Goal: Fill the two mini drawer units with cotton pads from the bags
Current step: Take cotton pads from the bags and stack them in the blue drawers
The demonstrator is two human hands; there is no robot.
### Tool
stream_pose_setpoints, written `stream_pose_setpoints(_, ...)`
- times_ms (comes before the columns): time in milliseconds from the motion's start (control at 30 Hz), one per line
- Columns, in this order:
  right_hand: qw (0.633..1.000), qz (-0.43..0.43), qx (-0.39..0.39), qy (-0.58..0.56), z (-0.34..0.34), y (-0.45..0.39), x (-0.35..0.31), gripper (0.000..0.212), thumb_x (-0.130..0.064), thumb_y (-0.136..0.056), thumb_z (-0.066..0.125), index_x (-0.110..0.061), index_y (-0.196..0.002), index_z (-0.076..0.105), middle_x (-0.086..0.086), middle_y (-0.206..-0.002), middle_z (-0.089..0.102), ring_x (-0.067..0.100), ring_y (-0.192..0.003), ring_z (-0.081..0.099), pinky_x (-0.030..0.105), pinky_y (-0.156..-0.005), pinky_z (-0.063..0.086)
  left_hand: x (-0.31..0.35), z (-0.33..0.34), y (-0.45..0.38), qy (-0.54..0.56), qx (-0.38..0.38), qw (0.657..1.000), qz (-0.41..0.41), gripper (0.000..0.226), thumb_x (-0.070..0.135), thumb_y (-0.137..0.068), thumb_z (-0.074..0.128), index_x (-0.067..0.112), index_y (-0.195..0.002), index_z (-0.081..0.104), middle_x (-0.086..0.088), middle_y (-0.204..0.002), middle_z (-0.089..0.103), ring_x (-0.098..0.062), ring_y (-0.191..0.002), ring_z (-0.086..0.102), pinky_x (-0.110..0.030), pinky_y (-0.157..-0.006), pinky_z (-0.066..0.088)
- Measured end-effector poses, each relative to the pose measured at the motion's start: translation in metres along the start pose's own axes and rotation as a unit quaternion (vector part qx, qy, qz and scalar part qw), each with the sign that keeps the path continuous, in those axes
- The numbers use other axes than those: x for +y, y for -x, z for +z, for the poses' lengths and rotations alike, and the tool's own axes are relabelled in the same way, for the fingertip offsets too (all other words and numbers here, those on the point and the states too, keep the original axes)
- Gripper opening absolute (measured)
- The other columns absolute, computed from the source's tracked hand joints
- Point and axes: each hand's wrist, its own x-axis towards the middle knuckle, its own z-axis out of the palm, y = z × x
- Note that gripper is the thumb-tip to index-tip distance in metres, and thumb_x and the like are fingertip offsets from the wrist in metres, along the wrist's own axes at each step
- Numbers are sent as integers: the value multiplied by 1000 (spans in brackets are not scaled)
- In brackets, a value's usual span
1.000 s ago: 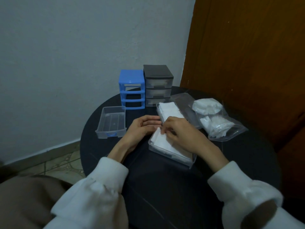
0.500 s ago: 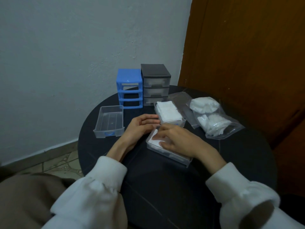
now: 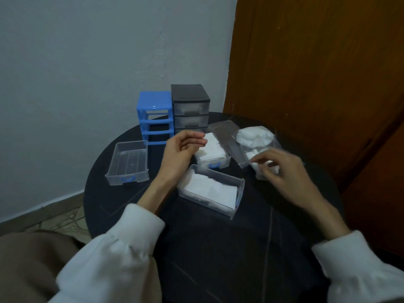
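Reaching right of the clear, pad-filled rectangular drawer (image 3: 211, 192), our right hand (image 3: 284, 171) blurs at the crinkly bag (image 3: 258, 147) — grip unclear. Our left hand (image 3: 181, 154) hovers behind it, loosely curled — empty.

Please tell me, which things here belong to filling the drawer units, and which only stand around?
For the job: blue unit, black unit, empty drawer, two filled drawers, bags of pads.

Just there: round table, wooden door.

Two drawer units (image 3: 172, 114), three loose drawers (image 3: 127, 164), perhaps two bags (image 3: 254, 147), two hands (image 3: 179, 154)
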Motion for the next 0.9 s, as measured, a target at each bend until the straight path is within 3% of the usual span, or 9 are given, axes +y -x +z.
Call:
stream_pose_setpoints(200, 995, 62, 67, 44, -19, 31, 32, 24, -3, -85, 60, -23, -98, 62, -9, -98, 58, -4, -87, 52, 7, -74, 38, 22, 61, -11, -128, -144, 979, 66, 26, -2, -90, 49, 15, -103, 64, 2, -105, 65, -3, -99, 60, -9, -84, 47)
stream_pose_setpoints(300, 989, 103, 91, 57, -19, 36, 46, 25, -3, -84, 60, -23, -100, 63, -10, -99, 58, 0, -90, 54, 5, -74, 38, 18, 90, -17, -207, -195, 955, 84, 26, 2, -88, 55, 15, -109, 63, -1, -116, 63, -9, -107, 57, -15, -91, 43)
stream_pose_setpoints(433, 983, 150, 105, 28, -14, 36, 53, 25, -6, -86, 61, -21, -106, 62, -9, -100, 59, -4, -84, 54, 1, -70, 39, 9, 117, -23, -300, -222, 921, 112, 36, 15, -86, 64, 13, -121, 58, -4, -125, 58, -13, -113, 52, -13, -85, 33)
stream_pose_setpoints(600, 975, 200, 96, -24, -1, 25, 57, 34, -11, -86, 63, -16, -120, 58, -3, -99, 63, -5, -81, 55, 1, -67, 43, -6, 132, -26, -300, -251, 917, 77, 56, 20, -80, 72, 9, -129, 49, -8, -131, 53, -17, -120, 48, -13, -89, 32)
stream_pose_setpoints(733, 974, 198, 107, -22, 3, 17, 57, 32, -17, -87, 64, -13, -119, 60, -7, -90, 59, -9, -73, 51, -3, -65, 40, -13, 134, -26, -309, -243, 916, 80, 45, 16, -83, 68, 11, -125, 52, -8, -127, 54, -16, -116, 50, -21, -93, 37)
stream_pose_setpoints(900, 966, 210, 144, -36, 6, 7, 56, 20, -20, -83, 69, -15, -101, 65, -7, -80, 61, -6, -68, 55, 0, -61, 43, -19, 137, -26, -289, -241, 924, 66, 36, 11, -89, 59, 10, -125, 53, -8, -126, 55, -16, -116, 51, -18, -90, 36)
